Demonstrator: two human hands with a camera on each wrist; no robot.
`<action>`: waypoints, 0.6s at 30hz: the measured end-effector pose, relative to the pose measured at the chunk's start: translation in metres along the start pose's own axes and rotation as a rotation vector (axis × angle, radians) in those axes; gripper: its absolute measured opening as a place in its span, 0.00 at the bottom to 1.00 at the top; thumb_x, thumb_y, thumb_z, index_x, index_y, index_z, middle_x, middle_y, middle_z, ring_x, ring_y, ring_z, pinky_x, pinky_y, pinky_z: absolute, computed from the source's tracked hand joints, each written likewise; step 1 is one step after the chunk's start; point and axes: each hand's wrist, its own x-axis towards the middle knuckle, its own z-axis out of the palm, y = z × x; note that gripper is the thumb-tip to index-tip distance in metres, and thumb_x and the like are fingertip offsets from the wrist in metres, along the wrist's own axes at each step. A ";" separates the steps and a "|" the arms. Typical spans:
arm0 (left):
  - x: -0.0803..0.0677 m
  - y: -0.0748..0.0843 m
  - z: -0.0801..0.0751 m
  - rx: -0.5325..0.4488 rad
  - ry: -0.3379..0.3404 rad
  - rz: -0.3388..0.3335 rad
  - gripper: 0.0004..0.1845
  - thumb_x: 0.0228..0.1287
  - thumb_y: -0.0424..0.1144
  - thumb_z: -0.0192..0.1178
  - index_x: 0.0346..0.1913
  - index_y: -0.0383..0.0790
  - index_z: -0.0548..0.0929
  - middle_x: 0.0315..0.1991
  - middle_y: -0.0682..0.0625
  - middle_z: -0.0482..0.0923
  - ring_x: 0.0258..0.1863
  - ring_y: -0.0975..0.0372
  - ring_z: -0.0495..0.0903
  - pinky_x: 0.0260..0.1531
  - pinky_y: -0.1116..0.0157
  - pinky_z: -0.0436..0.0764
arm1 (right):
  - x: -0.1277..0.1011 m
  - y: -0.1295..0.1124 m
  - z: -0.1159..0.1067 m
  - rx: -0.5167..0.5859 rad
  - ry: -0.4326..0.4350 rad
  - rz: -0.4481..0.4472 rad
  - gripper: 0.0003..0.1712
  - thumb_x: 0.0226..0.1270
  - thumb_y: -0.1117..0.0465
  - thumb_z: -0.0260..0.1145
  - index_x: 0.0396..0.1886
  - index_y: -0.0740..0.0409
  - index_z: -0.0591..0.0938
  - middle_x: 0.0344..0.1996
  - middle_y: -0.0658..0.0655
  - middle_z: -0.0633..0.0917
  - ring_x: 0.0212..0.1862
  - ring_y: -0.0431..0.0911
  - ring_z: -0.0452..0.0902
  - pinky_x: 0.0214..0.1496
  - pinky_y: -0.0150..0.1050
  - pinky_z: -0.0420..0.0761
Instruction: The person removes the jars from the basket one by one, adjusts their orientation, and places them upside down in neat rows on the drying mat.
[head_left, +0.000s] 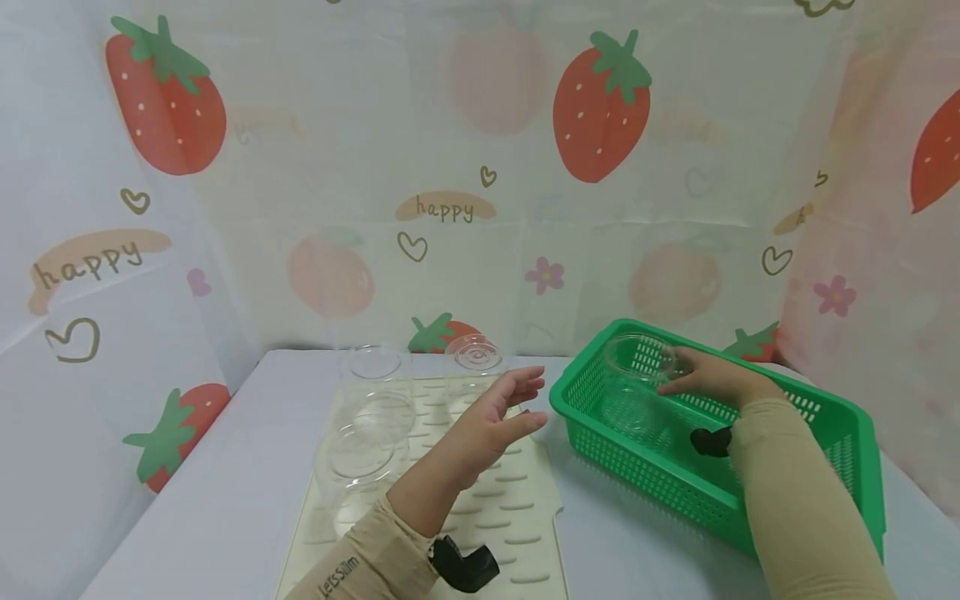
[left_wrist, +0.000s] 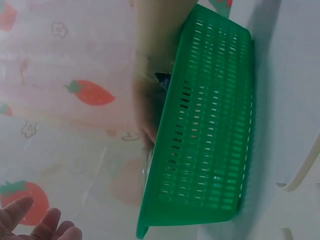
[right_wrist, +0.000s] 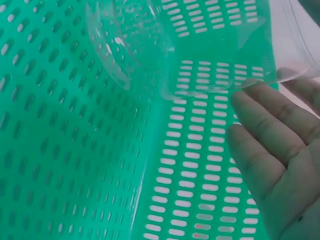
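Your right hand (head_left: 712,379) is inside the green basket (head_left: 840,425), its fingers closed around the rim of a clear plastic cup (head_left: 637,383) that stands upright in the basket's far left corner. The right wrist view shows the cup's (right_wrist: 150,50) clear wall against the slotted green mesh (right_wrist: 60,150), with your fingers (right_wrist: 260,125) laid along its edge. Apart from the cup and your hand, nothing else shows in the basket.

Your left hand (head_left: 498,417) hovers over the cream draining mat (head_left: 517,508) with its fingers spread and relaxed, holding nothing. It sits just short of the basket's left rim, apart from it. In the left wrist view only your fingertips (left_wrist: 45,222) show at the bottom corner, with the basket's long side (left_wrist: 210,130) across from them.

On the mat, left of that hand, stand more clear cups: one at the far left (head_left: 375,367), one at the far middle (head_left: 474,360) turned upside down, and one nearer you (head_left: 362,458), all close together.

The mat's right edge runs just beside the basket's near left corner, with a narrow strip of white table (head_left: 622,533) between them. The wider bare table lies to the left of the mat (head_left: 217,483). The basket's right end stands near the printed backdrop (head_left: 862,275).

The backdrop carries strawberries and the word "happy" twice. Your left sleeve (head_left: 352,567) reads "Let'sSlim".
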 end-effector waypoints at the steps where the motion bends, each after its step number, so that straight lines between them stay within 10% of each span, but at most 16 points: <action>1: 0.000 0.000 0.000 0.000 0.000 0.001 0.30 0.64 0.37 0.55 0.67 0.42 0.59 0.65 0.46 0.60 0.65 0.55 0.57 0.63 0.58 0.61 | 0.001 -0.002 0.000 -0.002 0.004 0.000 0.53 0.57 0.45 0.65 0.71 0.62 0.46 0.64 0.71 0.59 0.64 0.66 0.55 0.58 0.59 0.65; 18: 0.001 -0.003 0.000 0.020 -0.007 0.004 0.29 0.64 0.38 0.55 0.67 0.43 0.59 0.64 0.46 0.60 0.65 0.55 0.57 0.62 0.56 0.62 | 0.017 -0.011 0.010 -0.030 0.095 -0.073 0.59 0.51 0.41 0.68 0.71 0.63 0.46 0.68 0.67 0.55 0.65 0.66 0.52 0.59 0.59 0.64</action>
